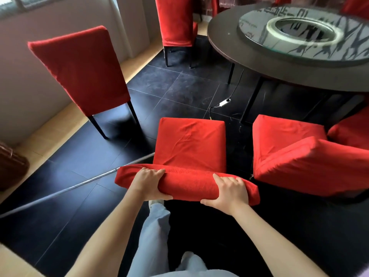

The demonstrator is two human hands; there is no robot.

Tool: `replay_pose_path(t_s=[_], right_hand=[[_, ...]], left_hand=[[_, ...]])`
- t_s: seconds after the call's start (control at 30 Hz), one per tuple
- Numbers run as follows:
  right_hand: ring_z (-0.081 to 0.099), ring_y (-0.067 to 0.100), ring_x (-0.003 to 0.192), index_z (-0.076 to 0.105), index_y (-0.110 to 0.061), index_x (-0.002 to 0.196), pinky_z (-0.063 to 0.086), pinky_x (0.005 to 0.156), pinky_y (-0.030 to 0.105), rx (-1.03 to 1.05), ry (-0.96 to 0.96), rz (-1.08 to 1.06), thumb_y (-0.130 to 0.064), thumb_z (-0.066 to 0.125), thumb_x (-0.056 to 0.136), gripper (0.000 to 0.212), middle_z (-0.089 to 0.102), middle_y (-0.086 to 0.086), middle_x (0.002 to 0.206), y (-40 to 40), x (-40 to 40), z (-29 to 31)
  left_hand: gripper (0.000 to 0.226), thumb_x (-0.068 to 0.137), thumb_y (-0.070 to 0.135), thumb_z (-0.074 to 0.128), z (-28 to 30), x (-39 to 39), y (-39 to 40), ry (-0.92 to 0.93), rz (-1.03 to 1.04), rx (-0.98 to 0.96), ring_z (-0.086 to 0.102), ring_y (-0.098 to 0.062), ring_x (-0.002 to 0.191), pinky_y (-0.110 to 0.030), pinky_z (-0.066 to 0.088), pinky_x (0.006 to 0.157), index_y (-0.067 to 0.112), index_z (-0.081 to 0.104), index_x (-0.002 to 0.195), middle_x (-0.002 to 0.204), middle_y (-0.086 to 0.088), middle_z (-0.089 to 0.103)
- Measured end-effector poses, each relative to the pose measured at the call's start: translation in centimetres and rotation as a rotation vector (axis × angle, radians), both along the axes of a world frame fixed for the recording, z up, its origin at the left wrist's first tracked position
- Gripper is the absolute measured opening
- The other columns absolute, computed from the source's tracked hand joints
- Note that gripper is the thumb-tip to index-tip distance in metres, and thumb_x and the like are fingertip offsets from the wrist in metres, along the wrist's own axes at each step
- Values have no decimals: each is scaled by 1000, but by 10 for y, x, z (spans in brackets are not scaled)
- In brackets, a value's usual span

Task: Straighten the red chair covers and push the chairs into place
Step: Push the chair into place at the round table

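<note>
Hands on top edge of chair back, seen from above and behind. Left hand [148, 183] and right hand [228, 191] both wrapped over backrest top [187, 183], fingers curled forward over red cover, thumbs underneath on near side; holding it firmly. Chair seat [189, 142] w/ red cover faintly wrinkled across middle, pointing toward round dark table [223, 54] but set well apart from its rim, approx. mid-floor on black tiles. Second red-covered chair [289, 148] just beside on right, closer to table. Third chair [79, 70] off to left near wall, turned away.

Step in hand, likely: gripping backrest to slide chair in. Next move calls for even push w/ both hands, straight toward table gap left of neighbor chair. Cable [215, 106] on floor ahead; legs may snag it. Seat creases probably need smoothing too.
</note>
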State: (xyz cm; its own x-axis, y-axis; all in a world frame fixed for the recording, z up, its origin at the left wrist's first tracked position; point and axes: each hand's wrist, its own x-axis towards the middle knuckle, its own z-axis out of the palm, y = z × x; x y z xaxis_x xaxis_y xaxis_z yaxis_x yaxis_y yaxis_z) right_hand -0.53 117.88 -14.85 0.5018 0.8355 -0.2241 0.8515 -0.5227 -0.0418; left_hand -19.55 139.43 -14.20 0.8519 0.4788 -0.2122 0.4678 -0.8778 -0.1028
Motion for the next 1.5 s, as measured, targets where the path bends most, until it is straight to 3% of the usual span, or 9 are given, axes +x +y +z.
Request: replay_pose_path(t_s=[0.2, 0.5, 0.63, 0.8, 1.07, 1.23, 1.5], right_hand=[[54, 20, 120, 36, -21, 146, 32, 106, 39, 40, 6, -37, -96, 29, 55, 118, 61, 0, 128, 26, 9, 1], [59, 23, 110, 46, -20, 137, 37, 96, 39, 85, -37, -152, -92, 40, 62, 104, 66, 3, 116, 89, 40, 10], [59, 24, 110, 46, -19, 138, 37, 96, 39, 88, -49, -162, -92, 39, 63, 105, 65, 3, 117, 107, 55, 6], [57, 23, 113, 44, -18, 140, 35, 98, 40, 96, -30, -152, -91, 37, 64, 106, 64, 3, 119, 118, 68, 3], [62, 22, 98, 57, -21, 118, 41, 88, 37, 98, -115, -143, -94, 35, 61, 95, 67, 0, 104, 146, 103, 8], [62, 21, 95, 56, -21, 121, 43, 87, 37, 94, -141, -156, -96, 19, 54, 107, 66, -1, 102, 158, 123, 4], [63, 22, 92, 54, -20, 122, 44, 86, 38, 59, -144, -246, -97, 12, 51, 113, 67, -1, 98, 198, 130, 4]], left_hand=[[103, 48, 91, 47, 5, 19, 28, -27, 23, -20, 64, -15, 99, -30, 42, 94, 25, 53, 126, 108, 6, 70], [111, 42, 93, 43, 14, 90, 104, -20, -57, 46, 64, -16, 103, -31, 39, 94, 25, 54, 129, 112, 4, 70], [115, 41, 92, 47, 8, 107, 129, -34, -87, 31, 63, -19, 108, -33, 38, 99, 20, 56, 130, 115, 0, 69], [111, 38, 94, 37, 6, 121, 145, -40, -120, 37, 66, -20, 100, -32, 42, 95, 23, 60, 120, 107, 3, 71], [106, 39, 94, 35, 9, 154, 169, -100, -148, 67, 67, -20, 93, -32, 43, 88, 23, 59, 114, 98, 3, 71], [109, 36, 97, 27, 3, 175, 187, -121, -189, 67, 67, -21, 91, -33, 45, 86, 23, 61, 108, 94, 3, 71], [108, 37, 97, 29, 5, 199, 234, -101, -261, 39, 67, -20, 93, -32, 45, 88, 23, 63, 109, 98, 6, 70]])
